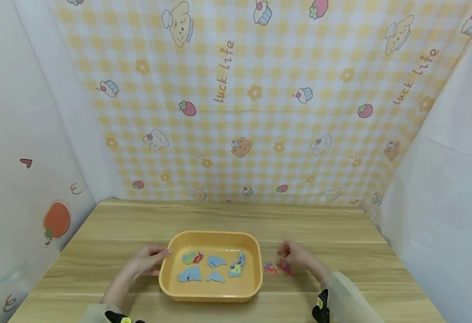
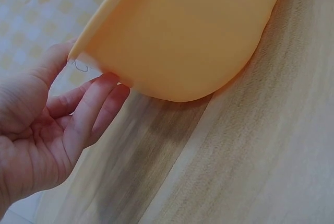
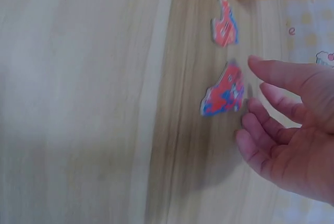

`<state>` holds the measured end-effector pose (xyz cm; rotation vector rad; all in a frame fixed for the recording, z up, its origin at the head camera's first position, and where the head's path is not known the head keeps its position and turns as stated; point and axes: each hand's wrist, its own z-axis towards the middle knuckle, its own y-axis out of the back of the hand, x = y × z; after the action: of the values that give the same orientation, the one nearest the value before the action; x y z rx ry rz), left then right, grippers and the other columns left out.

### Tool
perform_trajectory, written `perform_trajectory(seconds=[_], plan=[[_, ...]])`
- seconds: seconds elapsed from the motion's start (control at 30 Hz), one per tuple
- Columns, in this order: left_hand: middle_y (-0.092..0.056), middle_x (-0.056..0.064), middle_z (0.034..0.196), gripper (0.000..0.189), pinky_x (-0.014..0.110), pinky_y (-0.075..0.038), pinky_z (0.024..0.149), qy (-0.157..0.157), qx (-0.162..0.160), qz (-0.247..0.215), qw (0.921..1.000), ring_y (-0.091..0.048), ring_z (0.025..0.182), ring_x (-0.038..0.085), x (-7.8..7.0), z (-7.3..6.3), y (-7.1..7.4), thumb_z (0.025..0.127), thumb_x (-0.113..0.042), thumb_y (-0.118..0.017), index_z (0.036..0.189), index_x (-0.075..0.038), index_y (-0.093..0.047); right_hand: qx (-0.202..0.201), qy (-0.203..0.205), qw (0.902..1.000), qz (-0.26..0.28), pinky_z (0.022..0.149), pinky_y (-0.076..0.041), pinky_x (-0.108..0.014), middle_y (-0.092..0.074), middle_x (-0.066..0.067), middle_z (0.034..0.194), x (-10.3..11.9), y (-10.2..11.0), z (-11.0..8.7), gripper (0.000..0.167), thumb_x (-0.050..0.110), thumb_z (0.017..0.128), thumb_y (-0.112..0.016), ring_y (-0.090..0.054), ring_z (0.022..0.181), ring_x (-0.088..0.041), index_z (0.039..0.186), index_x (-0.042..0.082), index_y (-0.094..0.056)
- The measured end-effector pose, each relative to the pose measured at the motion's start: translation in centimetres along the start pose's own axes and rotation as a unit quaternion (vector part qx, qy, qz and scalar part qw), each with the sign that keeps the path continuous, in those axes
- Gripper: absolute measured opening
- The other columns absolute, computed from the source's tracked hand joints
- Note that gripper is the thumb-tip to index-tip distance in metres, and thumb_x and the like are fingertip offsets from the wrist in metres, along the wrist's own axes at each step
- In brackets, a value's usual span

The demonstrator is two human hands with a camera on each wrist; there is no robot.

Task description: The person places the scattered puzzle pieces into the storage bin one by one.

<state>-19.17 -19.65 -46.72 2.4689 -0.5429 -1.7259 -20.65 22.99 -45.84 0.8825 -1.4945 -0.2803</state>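
A yellow plastic tray (image 1: 210,297) stands on the wooden table with several flat puzzle pieces (image 1: 190,274) inside, mostly light blue. My left hand (image 1: 149,261) grips its left rim, thumb on top and fingers under the outer wall, as the left wrist view shows. To the right of the tray, two red and blue puzzle pieces lie on the table: a smaller one (image 3: 226,25) nearer the tray and a larger one (image 3: 224,93). Just beside the larger piece, my right hand (image 3: 292,125) hovers with thumb and fingers loosely bent and apart, nothing between them.
The wooden table (image 1: 320,224) runs back to a yellow checked cloth (image 1: 256,116) with printed cartoons. White sheets hang at both sides, the left one (image 1: 30,134) with red prints. Each sleeve carries a black strap (image 1: 321,307) near the wrist.
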Motion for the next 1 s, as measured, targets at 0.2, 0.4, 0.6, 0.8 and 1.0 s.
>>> perform_trajectory(seconds=[0.2,0.4,0.6,0.8,1.0], plan=[[-0.054,0.028,0.117,0.066,0.034,-0.060,0.074,-0.001,0.004,-0.003,1.0000,-0.063,0.089,0.018,0.1,0.0,0.1,0.089,-0.035,-0.058,0.126,0.017,-0.039,-0.016,-0.050,0.9986,-0.005,0.056,-0.045,-0.021,-0.052,-0.009,0.073,-0.2,-0.5,-0.4,0.021,-0.010,0.068,-0.069,-0.047,0.067,-0.015,0.081,-0.007,-0.053],[-0.056,0.026,0.113,0.065,0.034,-0.060,0.073,-0.008,0.006,-0.005,0.9999,-0.063,0.087,0.018,0.1,-0.1,0.2,0.089,-0.033,-0.057,0.126,0.017,-0.039,-0.040,-0.110,0.9909,-0.068,0.052,-0.043,-0.020,-0.053,-0.005,0.069,0.4,-1.3,-0.3,0.023,-0.013,0.062,-0.069,-0.047,0.062,-0.014,0.072,0.000,-0.053],[-0.054,0.028,0.117,0.066,0.034,-0.060,0.073,-0.004,0.006,-0.014,0.9999,-0.063,0.088,0.018,0.3,-0.2,0.0,0.089,-0.034,-0.058,0.127,0.017,-0.039,-0.031,-0.127,0.9836,-0.124,0.055,-0.047,-0.024,-0.053,-0.006,0.072,1.3,-1.3,-0.2,0.026,-0.009,0.062,-0.072,-0.048,0.066,-0.017,0.076,0.001,-0.052],[-0.053,0.029,0.118,0.067,0.034,-0.060,0.074,-0.006,0.011,-0.014,0.9998,-0.063,0.089,0.018,0.5,-0.1,0.0,0.089,-0.034,-0.058,0.127,0.017,-0.038,-0.020,-0.128,0.9837,-0.124,0.055,-0.047,-0.025,-0.051,-0.006,0.075,1.6,-1.3,-0.5,0.029,-0.009,0.063,-0.072,-0.047,0.067,-0.018,0.079,0.002,-0.050],[-0.054,0.029,0.117,0.064,0.034,-0.060,0.073,-0.005,0.006,-0.015,0.9999,-0.063,0.090,0.018,0.2,0.1,0.0,0.089,-0.032,-0.058,0.126,0.017,-0.039,-0.029,-0.134,0.9891,-0.054,0.046,-0.043,-0.021,-0.048,-0.008,0.073,1.5,-1.3,-0.5,0.029,-0.016,0.065,-0.067,-0.046,0.064,-0.017,0.079,0.001,-0.048]])
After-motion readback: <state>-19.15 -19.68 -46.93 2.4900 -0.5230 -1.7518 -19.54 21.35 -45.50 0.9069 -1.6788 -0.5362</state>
